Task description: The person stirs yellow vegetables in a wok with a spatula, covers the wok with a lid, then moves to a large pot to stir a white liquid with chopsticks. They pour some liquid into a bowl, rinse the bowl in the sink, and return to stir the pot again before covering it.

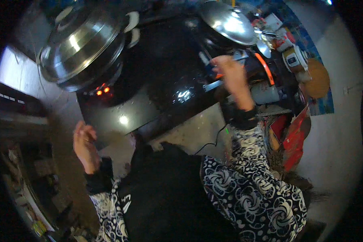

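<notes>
Beyond the left front corner of the dark, glossy countertop, my left hand hangs in the air. Its fingers are loosely bent, and nothing shows in them. My right hand, blurred, reaches over the counter's right part. Close around it lie a flat, pale metal strip and something orange, partly covered by the hand. Whether its fingers grip anything cannot be made out. Just right of this hand is a bright orange strip, perhaps a handle or an edge.
A large pot with a domed steel lid stands at back left, above red lights. Another domed metal lid is at back right, beside a metal spoon, a jar and a round brown board. Red packaging hangs below.
</notes>
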Demonstrator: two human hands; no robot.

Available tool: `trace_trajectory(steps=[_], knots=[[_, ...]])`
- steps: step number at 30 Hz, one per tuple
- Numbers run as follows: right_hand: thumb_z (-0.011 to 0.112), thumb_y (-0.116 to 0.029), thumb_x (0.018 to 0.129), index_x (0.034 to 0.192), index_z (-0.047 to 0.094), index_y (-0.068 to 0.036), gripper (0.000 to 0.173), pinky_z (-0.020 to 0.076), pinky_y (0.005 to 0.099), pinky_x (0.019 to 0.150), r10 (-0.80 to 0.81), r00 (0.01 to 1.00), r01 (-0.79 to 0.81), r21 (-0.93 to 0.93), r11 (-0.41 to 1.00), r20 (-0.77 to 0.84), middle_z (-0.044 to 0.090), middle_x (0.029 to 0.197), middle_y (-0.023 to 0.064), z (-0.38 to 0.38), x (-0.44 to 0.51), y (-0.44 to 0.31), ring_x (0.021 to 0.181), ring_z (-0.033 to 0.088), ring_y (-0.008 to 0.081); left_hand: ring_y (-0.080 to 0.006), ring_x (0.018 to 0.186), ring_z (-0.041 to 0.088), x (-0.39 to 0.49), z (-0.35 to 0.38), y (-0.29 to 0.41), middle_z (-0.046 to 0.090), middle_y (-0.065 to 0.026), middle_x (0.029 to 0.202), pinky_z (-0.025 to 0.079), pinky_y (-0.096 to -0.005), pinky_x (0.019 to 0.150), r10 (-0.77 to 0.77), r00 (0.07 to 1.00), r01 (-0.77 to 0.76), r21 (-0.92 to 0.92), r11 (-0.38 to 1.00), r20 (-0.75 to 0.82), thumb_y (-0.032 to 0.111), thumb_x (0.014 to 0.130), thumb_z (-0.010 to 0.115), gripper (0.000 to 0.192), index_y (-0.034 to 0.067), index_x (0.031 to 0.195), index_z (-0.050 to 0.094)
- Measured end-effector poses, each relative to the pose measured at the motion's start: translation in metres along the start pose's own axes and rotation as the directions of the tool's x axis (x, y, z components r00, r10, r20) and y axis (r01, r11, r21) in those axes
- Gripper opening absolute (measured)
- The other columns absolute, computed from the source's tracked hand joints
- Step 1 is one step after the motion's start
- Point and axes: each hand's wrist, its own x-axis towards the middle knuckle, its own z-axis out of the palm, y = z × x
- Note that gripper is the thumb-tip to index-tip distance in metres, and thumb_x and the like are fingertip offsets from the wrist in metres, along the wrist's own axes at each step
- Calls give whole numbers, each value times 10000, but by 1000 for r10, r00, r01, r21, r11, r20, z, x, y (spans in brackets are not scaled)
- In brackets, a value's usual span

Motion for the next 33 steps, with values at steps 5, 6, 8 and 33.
trace_trajectory(steps=[5, 6, 8, 33], knots=[[535, -267, 870, 827, 626, -73, 219, 462, 358, 617, 0, 1000, -1, -53, 999, -3, 569, 820, 104, 77, -40, -45, 748, 576, 285, -164, 767, 575, -44, 46, 14, 603, -92, 938, 446, -287, 665, -356, 851, 311, 176, 934, 387, 364, 933, 447, 414, -14, 1069, 551], [554, -316, 837, 823, 611, -97, 226, 482, 421, 590, -182, 983, 181, -79, 980, -13, 575, 774, 119, 88, -46, -53, 706, 580, 326, -175, 793, 582, -51, 57, 12, 603, -101, 950, 452, -291, 679, -370, 821, 298, 226, 927, 435, 405, 935, 418, 458, -16, 1062, 548], [554, -273, 838, 805, 608, -132, 155, 480, 366, 533, -502, 862, 502, -20, 865, -75, 543, 746, 63, 104, -56, -74, 646, 566, 282, -197, 848, 584, -63, 74, 13, 597, -114, 975, 464, -313, 716, -433, 757, 346, 261, 901, 490, 480, 933, 348, 544, -9, 1072, 542], [622, 22, 653, 1152, 545, -110, 521, 408, 402, 891, -928, -7, 653, 704, 277, 371, 507, 1164, 120, 424, -201, -357, 1071, 485, 325, -237, 955, 577, -161, -342, 61, 587, -142, 1080, 476, -377, 833, 68, 903, -357, -654, 667, -424, 319, 937, 367, 434, 47, 1264, 453]])
